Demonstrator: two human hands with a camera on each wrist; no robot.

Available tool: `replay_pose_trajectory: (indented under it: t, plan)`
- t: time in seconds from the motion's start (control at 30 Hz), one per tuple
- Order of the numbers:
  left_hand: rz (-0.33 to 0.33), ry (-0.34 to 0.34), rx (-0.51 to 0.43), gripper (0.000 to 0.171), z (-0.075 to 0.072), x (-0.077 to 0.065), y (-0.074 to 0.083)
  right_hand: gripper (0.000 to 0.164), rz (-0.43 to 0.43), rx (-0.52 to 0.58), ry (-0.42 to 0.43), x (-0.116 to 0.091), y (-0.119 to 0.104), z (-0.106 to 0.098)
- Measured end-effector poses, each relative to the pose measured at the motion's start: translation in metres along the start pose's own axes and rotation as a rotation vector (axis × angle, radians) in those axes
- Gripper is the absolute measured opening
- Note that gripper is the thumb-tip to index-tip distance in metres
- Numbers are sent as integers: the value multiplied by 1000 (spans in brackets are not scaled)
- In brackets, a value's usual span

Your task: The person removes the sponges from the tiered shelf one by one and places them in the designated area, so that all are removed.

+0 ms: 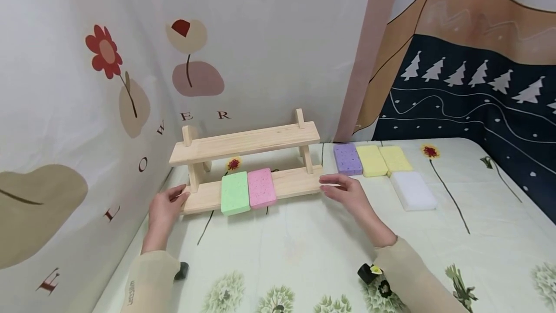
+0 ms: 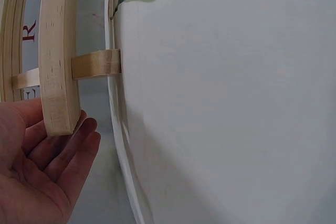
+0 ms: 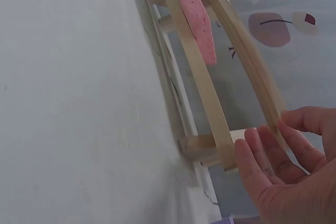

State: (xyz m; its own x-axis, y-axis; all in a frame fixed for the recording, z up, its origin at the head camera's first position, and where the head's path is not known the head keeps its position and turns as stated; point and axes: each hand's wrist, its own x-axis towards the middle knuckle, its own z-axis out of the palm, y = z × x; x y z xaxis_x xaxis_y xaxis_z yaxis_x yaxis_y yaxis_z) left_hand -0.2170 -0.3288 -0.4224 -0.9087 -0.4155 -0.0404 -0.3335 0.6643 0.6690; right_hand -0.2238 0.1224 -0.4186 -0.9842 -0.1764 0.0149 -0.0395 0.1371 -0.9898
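Observation:
A two-tier wooden shelf (image 1: pixel 245 143) stands at the back of the table against the curtain. On its lower board, a green sponge (image 1: pixel 235 193) and a pink sponge (image 1: pixel 262 188) lie side by side, overhanging the front edge. My left hand (image 1: pixel 163 214) holds the left end of that lower board. In the left wrist view, the thumb and fingers of the left hand (image 2: pixel 42 166) are on either side of the board's end (image 2: pixel 60 114). At the opposite end, my right hand (image 1: pixel 347 194) rests its loosely bent fingers (image 3: pixel 252 166) against or very near the board's tip, without gripping it.
Right of the shelf lie a purple sponge (image 1: pixel 347 159), two yellow sponges (image 1: pixel 371 161) and a white sponge (image 1: pixel 412 191). A printed curtain (image 1: pixel 269 52) rises behind the shelf. A flower-patterned cloth (image 1: pixel 286 250) covers the table.

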Motion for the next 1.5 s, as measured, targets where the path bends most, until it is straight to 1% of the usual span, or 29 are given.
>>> replay_pose_trajectory:
  t: [0.17, 0.4, 0.7, 0.93, 1.1, 1.3, 1.5]
  plan:
    - [2, -1, -2, 44, 0, -2, -2, 36, -4, 6, -15, 3, 0, 12]
    - [4, 2, 1, 45, -1, 0, -3, 34, -20, 17, -36, 6, 0, 27]
    - [15, 10, 3, 44, 0, -1, -2, 32, -14, 18, -56, 9, -2, 44]
    - [27, 16, 9, 44, 1, -1, -3, 31, -39, 34, -68, 12, -2, 57]
    - [16, 15, 6, 44, 1, 0, -3, 31, -43, 47, -75, 14, -3, 64]
    - [6, 19, 6, 44, 2, 1, -3, 31, -26, 58, -81, 15, -5, 74]
    - [4, 17, 1, 44, 3, 1, -4, 31, -25, 100, -99, 17, -5, 82]
